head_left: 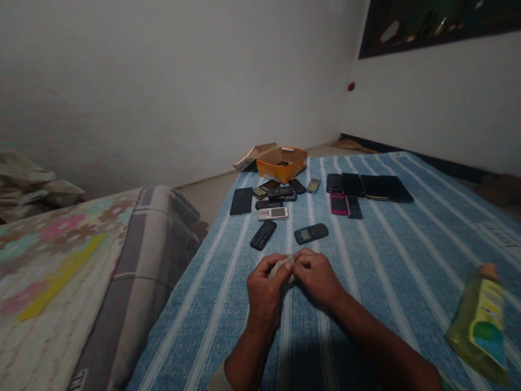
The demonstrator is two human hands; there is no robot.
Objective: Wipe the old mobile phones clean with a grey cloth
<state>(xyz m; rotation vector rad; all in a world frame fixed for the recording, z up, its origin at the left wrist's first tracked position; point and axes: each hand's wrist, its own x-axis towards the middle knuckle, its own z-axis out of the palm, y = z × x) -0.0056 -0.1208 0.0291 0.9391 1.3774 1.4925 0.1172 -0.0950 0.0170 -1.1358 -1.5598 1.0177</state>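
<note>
My left hand (264, 293) and my right hand (319, 278) meet over the striped cloth, fingers pinched together. Between them is a small whitish crumpled piece (280, 265) that looks like cloth or tissue; the fingers cover much of it. Just beyond my hands lie a black keypad phone (263, 234) on the left and a dark keypad phone (311, 233) on the right. A white and pink phone (273, 213) rests farther back, in front of a loose group of several dark phones (280, 193).
An orange cardboard box (281, 171) stands open at the far end. Dark flat phones or tablets (386, 188) and a pink phone (338, 203) lie at the back right. A bottle of yellow-green liquid (480, 326) is at the near right. Left is a floral-covered surface (61, 260).
</note>
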